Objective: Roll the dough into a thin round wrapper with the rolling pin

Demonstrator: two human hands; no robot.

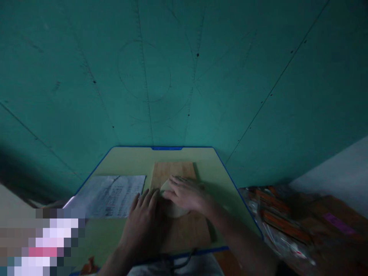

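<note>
A pale, flat, round piece that looks like dough (pixel 175 211) lies on a wooden board (pixel 172 167). Across its top my right hand (pixel 185 193) rests flat, fingers stretched out and pointing left, hiding much of the piece. My left hand (pixel 144 214) lies at the board's left edge, its fingers extended forward and slightly apart, close to the left side of the piece. Whether its fingertips touch the piece I cannot tell in the dim light. Neither hand is wrapped around anything.
The board sits on a small blue-edged table (pixel 129 157). A printed sheet (pixel 112 195) lies to its left. Behind stands a green wall (pixel 172 76) with pencil marks. Plastic-wrapped packages (pixel 276 211) and cardboard boxes (pixel 333 214) are piled at the right.
</note>
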